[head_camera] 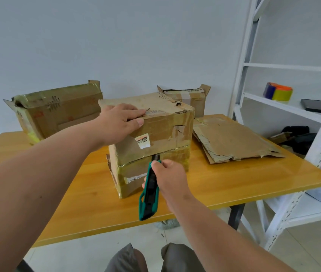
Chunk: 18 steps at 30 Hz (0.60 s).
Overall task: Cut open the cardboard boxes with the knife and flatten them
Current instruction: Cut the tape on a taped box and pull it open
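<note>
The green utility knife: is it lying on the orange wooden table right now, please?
No: the right hand grips the green utility knife, its tip at the taped brown cardboard box above the orange wooden table.

- You have bright, even, soft light across the whole scene; its source is not in view.
- The glossy table (234,185) throws a pale sheen along its right side.
- Tape on the middle box (161,124) glints faintly.
- Shadows are weak: a soft one sits under that box's near side.
- Wide-angle distortion bends the white shelving (254,61) at the right edge and stretches your forearms.
- Focus holds in the centre; far corners look slightly soft.
</note>
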{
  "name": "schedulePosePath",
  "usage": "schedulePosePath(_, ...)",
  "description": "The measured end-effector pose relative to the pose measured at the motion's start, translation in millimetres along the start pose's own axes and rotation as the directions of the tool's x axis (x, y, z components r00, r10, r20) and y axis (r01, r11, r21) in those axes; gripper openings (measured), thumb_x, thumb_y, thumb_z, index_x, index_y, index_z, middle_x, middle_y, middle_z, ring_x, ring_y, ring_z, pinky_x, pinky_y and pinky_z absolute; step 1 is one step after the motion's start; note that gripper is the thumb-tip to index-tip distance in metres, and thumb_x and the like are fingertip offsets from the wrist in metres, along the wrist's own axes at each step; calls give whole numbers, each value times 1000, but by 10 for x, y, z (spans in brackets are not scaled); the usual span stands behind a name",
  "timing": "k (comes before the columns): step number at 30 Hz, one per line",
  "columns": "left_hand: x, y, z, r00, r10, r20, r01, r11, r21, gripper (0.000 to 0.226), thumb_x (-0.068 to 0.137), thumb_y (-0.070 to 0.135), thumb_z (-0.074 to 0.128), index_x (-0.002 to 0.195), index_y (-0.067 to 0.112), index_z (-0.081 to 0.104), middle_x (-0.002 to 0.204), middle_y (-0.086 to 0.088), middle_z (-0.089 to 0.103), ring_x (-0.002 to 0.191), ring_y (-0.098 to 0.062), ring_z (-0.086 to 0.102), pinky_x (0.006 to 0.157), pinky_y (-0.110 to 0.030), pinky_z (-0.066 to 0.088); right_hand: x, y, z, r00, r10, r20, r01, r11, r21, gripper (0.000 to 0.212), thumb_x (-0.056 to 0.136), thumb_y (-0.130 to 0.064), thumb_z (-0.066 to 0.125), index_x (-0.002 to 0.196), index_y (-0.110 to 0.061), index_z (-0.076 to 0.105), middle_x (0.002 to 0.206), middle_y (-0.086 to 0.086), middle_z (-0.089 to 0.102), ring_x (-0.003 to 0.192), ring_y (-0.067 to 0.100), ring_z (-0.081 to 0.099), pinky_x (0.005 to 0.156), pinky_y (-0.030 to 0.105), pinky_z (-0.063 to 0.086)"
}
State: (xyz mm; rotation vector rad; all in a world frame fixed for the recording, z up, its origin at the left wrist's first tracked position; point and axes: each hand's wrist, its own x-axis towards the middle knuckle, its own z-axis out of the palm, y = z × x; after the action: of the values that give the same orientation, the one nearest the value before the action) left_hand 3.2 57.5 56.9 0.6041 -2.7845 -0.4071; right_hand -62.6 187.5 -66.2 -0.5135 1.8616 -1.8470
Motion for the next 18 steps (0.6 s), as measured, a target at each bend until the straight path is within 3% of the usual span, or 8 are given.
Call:
schedulePosePath(5,-18,-62,-24,1000,10,22,-4,967,-256,41,103,32,41,142,41,43,153,16,29,142,-16,16,119,-42,14,-35,41,-29,999,-16,41,17,1000,-14,26,100,-15,52,100,11,57,75,18,64,53,20,68,58,34,58)
schedulePosePath(9,-71,-253,-198,974,66,219,59,851,-522,41,97,19,53,129,45,54,147,24,35,138,-7,28,115,-31,22,9,37,-153,996,-2,88,5,999,-34,23,101,-17,54,100,3,63,74,14,67,52,17,64,53,25,54)
schedulePosePath(11,-93,-326,-258,954,87,287,63,877,-476,41,94,33,53,132,51,50,142,35,34,136,-3,28,109,-26,23,34,43,-177,995,3,104,0,1000,-27,22,101,-18,54,100,2,64,75,14,67,53,16,63,55,25,54)
schedulePosePath(14,-54,-329,-270,954,91,287,-16,967,-255,50,88,54,47,135,62,35,145,42,23,136,1,21,117,-34,14,39,52,-131,996,-6,84,5,1000,8,22,102,-16,53,100,4,62,72,14,66,52,18,63,53,25,54)
schedulePosePath(18,-38,-266,-199,967,117,227,-85,986,-146,48,101,41,39,146,51,26,153,32,17,138,5,16,115,-25,10,2,87,76,1000,-15,8,15,999,42,26,100,-14,53,97,12,55,73,20,63,49,19,66,52,32,58)
